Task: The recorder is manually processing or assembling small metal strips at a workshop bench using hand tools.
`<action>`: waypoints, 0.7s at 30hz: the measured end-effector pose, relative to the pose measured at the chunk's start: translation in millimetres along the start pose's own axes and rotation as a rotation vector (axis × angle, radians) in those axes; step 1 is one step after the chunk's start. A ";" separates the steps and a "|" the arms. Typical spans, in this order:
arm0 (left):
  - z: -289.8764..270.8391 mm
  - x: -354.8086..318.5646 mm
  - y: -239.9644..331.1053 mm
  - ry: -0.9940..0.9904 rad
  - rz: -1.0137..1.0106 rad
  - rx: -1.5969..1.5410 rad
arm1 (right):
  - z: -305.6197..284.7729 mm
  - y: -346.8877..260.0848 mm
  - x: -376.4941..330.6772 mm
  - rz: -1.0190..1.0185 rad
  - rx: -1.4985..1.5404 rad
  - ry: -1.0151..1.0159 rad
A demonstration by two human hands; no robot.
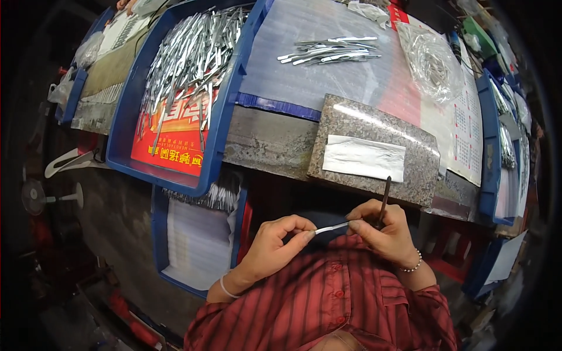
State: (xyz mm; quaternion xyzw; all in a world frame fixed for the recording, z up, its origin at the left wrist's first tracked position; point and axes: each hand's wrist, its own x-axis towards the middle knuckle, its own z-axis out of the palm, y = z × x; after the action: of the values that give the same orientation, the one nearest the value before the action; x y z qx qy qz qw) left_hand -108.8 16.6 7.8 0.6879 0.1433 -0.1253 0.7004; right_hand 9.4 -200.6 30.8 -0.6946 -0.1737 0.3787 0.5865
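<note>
Between my hands, above my lap, is a thin silvery metal strip (332,228). My left hand (272,245) pinches its left end between thumb and fingertips. The right end is pinched by my right hand (389,237), which also has a slim dark stick-like tool (386,196) tucked in its fingers, pointing up. Its tip overlaps the near edge of a folded white cloth (363,158); I cannot tell if they touch. The cloth lies on a speckled stone slab (404,140) at the bench's front edge. Similar strips (331,50) lie loosely heaped beyond the slab.
Left stands a blue tray (213,140) with many strips over a red printed sheet (170,137). Below it, another blue tray (158,245) holds more pieces. A clear plastic bag (430,61) lies at the back right, near further blue trays (487,146). A fan (35,196) stands far left.
</note>
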 end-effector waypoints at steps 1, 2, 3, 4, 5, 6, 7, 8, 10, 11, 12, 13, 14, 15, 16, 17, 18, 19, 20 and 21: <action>-1.5 -0.2 -0.1 -0.012 -0.004 0.003 | 1.3 -1.3 1.5 0.003 -0.004 -0.007; -2.8 -0.2 -2.5 -0.005 -0.006 -0.004 | 2.6 -3.4 2.7 0.026 0.004 -0.006; -4.6 -1.7 -5.4 -0.015 -0.024 -0.052 | 4.9 -4.7 4.6 0.048 0.014 -0.010; -6.4 -3.1 -8.3 -0.025 -0.041 -0.100 | 7.3 -3.3 6.4 0.050 0.013 -0.023; -8.2 -4.5 -11.0 -0.013 -0.044 -0.105 | 9.5 -0.4 8.0 0.011 -0.006 0.002; -9.9 -5.4 -13.9 -0.029 -0.048 -0.119 | 11.2 1.2 9.9 -0.029 -0.026 0.027; -11.6 -6.2 -16.9 -0.046 -0.052 -0.133 | 11.1 -5.0 10.4 0.091 -0.012 0.007; -13.3 -6.5 -20.2 -0.034 -0.054 -0.139 | 12.9 -5.2 11.7 0.094 -0.015 -0.006; -16.0 -7.2 -25.4 -0.057 -0.053 -0.209 | 16.4 -5.6 12.2 0.126 -0.003 0.025; -17.1 -8.0 -27.3 -0.048 -0.054 -0.214 | 16.5 -6.2 12.6 0.131 -0.015 0.010; -18.3 -8.5 -29.5 -0.048 -0.050 -0.235 | 18.1 -5.7 13.7 0.133 -0.018 0.001; -19.3 -9.5 -31.1 -0.049 -0.046 -0.255 | 20.0 -5.2 14.7 0.142 -0.026 0.004; -20.2 -11.1 -32.2 -0.040 -0.047 -0.258 | 22.3 -4.9 15.8 0.151 -0.035 0.006; -20.4 -11.3 -32.3 -0.034 -0.048 -0.270 | 23.5 -5.1 16.5 0.151 -0.039 0.004; -21.3 -11.8 -32.1 -0.026 -0.049 -0.281 | 25.0 -5.0 17.5 0.149 -0.040 0.004; -22.7 -12.9 -30.3 -0.021 -0.046 -0.283 | 26.6 -5.3 18.4 0.145 -0.040 0.003; -25.1 -14.2 -27.6 -0.052 -0.080 -0.241 | 28.5 -5.3 19.7 0.142 -0.040 -0.005; -27.5 -15.9 -26.1 -0.080 -0.115 -0.198 | 30.4 -5.2 20.5 0.127 -0.062 -0.024; -26.1 -17.2 -26.5 -0.055 -0.082 -0.199 | 32.3 -4.7 21.1 0.111 -0.082 -0.046; -27.8 -19.3 -27.8 -0.042 -0.056 -0.163 | 34.3 -2.9 22.3 0.050 -0.140 -0.071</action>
State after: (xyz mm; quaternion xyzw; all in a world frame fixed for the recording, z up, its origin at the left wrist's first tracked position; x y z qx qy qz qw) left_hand -137.9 43.4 -11.1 0.6214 0.1574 -0.1470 0.7533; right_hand -0.4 -161.2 25.5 -0.7243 -0.2029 0.4046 0.5201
